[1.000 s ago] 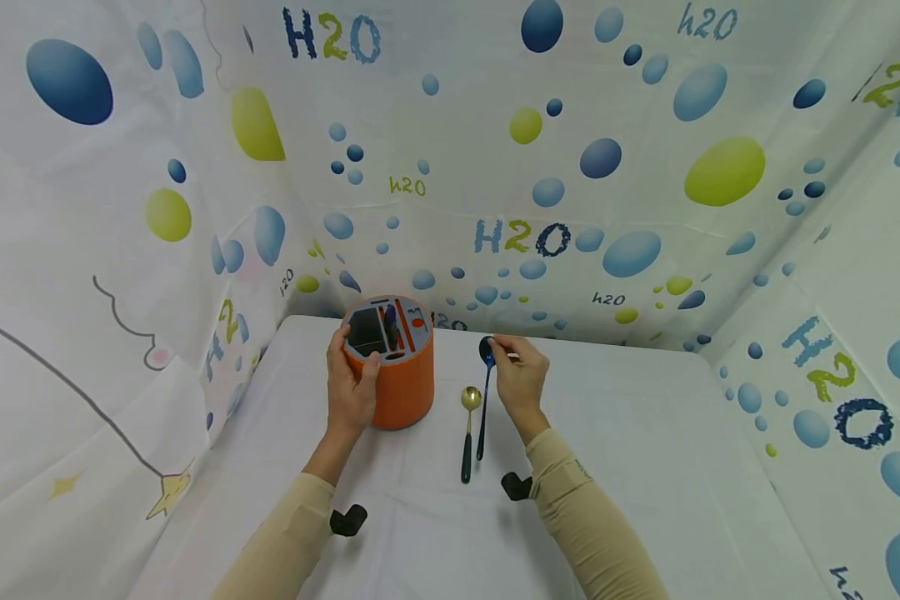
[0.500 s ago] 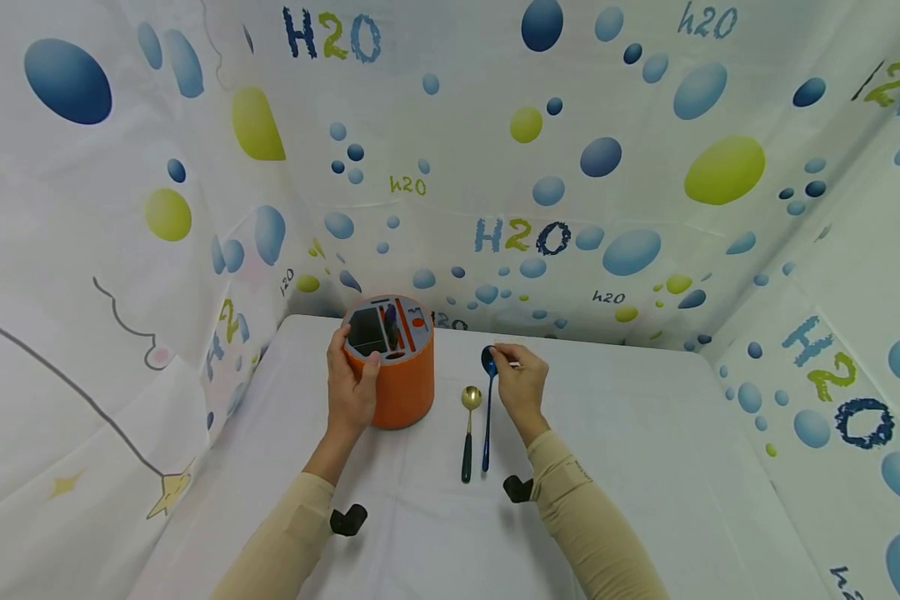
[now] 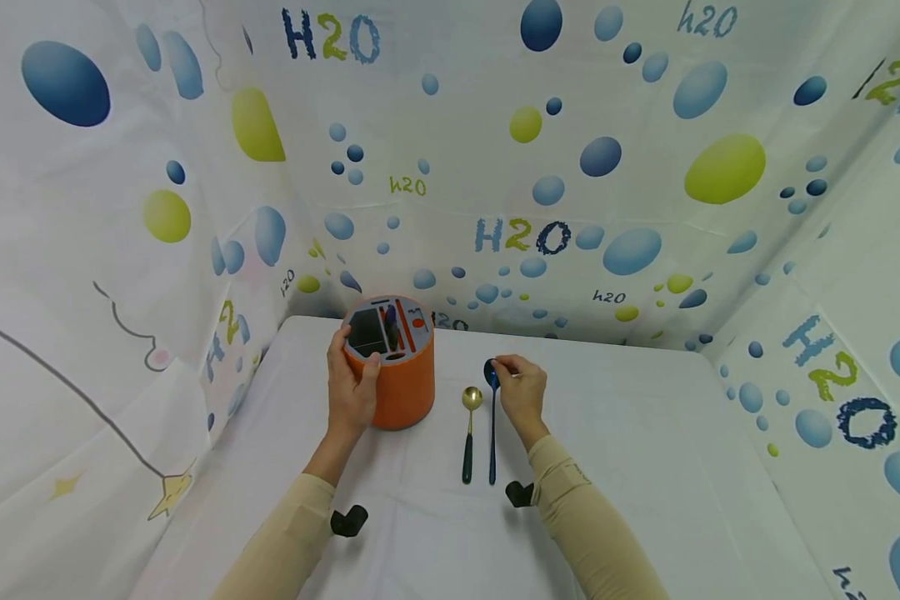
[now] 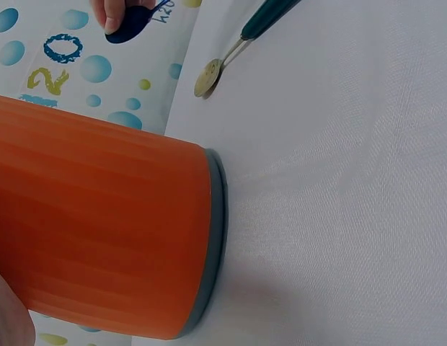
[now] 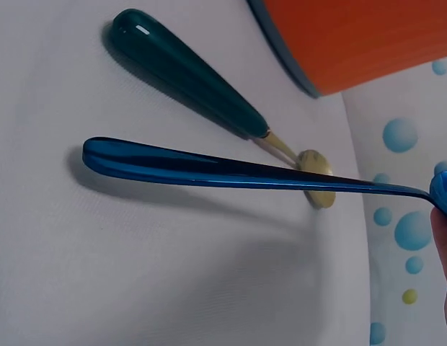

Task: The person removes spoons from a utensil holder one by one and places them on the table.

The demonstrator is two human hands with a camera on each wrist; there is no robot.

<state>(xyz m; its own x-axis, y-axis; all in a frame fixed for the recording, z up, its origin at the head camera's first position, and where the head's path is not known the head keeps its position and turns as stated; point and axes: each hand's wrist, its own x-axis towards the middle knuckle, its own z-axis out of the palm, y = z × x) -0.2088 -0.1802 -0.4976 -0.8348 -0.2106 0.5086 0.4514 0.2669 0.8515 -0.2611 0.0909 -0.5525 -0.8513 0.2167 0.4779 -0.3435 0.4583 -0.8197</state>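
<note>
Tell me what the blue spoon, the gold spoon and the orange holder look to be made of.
Blue spoon: likely coated metal; glossy, mirror-like reflections.
Gold spoon: brassy metal bowl, glossy teal handle, perhaps ceramic or plastic.
Orange holder: probably plastic; matte, finely ribbed wall, grey base rim.

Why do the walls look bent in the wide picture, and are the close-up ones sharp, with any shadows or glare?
Head view: the wide lens bows the printed backdrop; the light is soft and even. Right wrist view: the blue spoon is sharp, has a bright glint, and throws a soft shadow on the cloth. Left wrist view: the orange holder fills the frame, with a faint shadow at its base.
</note>
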